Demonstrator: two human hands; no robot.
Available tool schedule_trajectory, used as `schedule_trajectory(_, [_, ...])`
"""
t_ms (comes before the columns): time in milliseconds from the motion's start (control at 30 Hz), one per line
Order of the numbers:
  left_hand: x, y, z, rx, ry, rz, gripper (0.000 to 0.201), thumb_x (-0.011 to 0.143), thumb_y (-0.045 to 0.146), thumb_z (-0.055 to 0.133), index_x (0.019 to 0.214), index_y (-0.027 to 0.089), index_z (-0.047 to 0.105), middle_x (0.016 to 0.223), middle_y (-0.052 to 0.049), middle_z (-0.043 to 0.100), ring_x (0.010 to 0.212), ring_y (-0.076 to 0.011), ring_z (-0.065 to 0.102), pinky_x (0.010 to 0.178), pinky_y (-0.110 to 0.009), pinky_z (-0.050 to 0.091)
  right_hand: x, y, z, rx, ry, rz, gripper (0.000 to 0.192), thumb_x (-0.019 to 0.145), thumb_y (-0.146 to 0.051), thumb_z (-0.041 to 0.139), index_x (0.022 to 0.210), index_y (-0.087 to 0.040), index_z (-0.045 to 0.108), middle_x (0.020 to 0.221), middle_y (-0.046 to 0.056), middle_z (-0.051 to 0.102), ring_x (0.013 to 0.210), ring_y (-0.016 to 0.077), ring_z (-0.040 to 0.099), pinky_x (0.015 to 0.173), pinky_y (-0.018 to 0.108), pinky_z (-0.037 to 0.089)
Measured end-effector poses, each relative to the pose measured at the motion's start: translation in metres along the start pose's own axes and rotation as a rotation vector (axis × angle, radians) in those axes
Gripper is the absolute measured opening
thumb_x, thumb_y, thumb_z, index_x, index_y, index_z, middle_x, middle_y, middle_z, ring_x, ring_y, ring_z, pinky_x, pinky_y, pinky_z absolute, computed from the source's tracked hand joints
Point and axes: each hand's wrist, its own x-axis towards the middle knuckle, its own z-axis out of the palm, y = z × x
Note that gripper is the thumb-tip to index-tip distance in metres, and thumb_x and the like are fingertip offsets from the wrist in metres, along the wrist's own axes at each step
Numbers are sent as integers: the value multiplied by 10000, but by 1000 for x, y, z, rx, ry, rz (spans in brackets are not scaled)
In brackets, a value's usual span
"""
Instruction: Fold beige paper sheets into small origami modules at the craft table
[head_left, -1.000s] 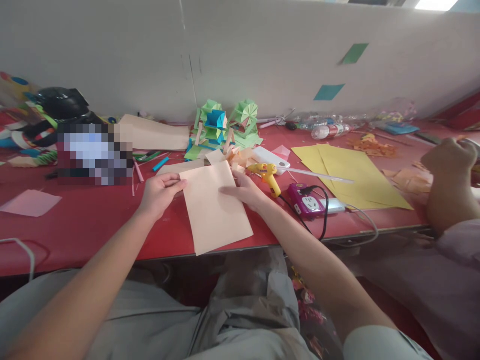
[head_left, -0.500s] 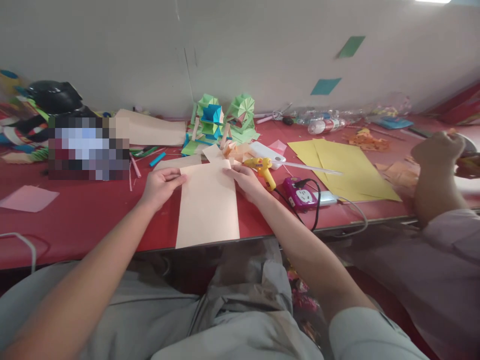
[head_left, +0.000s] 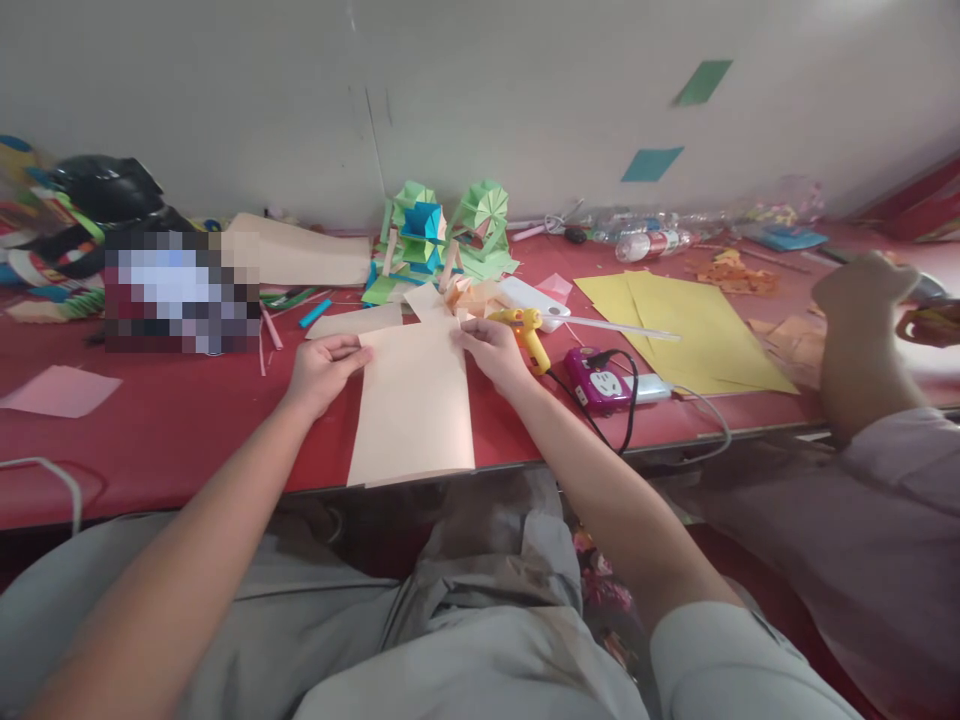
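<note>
A cream sheet of paper [head_left: 414,410] lies at the front edge of the red table, apparently doubled over, since two layers show along its near side. My left hand [head_left: 322,372] pinches its far left corner between thumb and fingers. At the far right corner, my right hand [head_left: 491,350] grips the same paper. Just right of that hand rests a yellow hot glue gun [head_left: 531,345] with a clear glue stick [head_left: 607,325] poking out of its back. Behind the sheet are smaller cream pieces [head_left: 358,322] and folded green and blue paper models [head_left: 424,235].
A purple power strip [head_left: 596,382] with cables sits to the right, beside yellow sheets [head_left: 682,335]. Plastic bottles [head_left: 652,244] lie along the wall. Farther right is another person's arm [head_left: 859,340]. Left are a pink paper [head_left: 61,390] and a black object [head_left: 109,195].
Both hands keep hold of the paper's far corners. Its near edge has lifted slightly, and the view has shifted a little. The other person's hand has moved slightly left.
</note>
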Motion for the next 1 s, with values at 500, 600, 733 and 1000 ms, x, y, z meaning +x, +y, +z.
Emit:
schedule_trajectory(500, [-1,-3,-1,-36,-39,-22,465,497,408,934,844,162,745,868,-80,781,866,-256,734,840,-345,577,2,5,0,-118,121,-78,343,774,-538,692,734,-197,685,704,14,650,711,176,619,670,299,518])
schedule_trajectory(600, [0,-4,-2,-42,-44,-32,480,480,407,939,840,156,743,852,-76,778,847,-252,733,835,-341,575,2,5,0,-59,91,-78,291,748,-491,714,797,-204,699,777,16,679,752,180,635,710,310,535])
schedule_trajectory(733, [1,-5,-2,-43,-41,-35,495,470,406,943,844,151,741,867,-78,777,844,-247,731,836,-342,572,2,2,1,-45,104,-60,217,734,-421,698,783,-210,686,795,19,678,773,187,642,722,319,547])
schedule_trajectory(1000, [1,-4,-2,-57,-16,-22,475,467,386,949,826,159,736,841,-66,775,814,-230,725,835,-331,566,0,0,2,-33,65,-10,241,759,-433,685,741,-193,685,697,0,644,672,152,600,660,282,506])
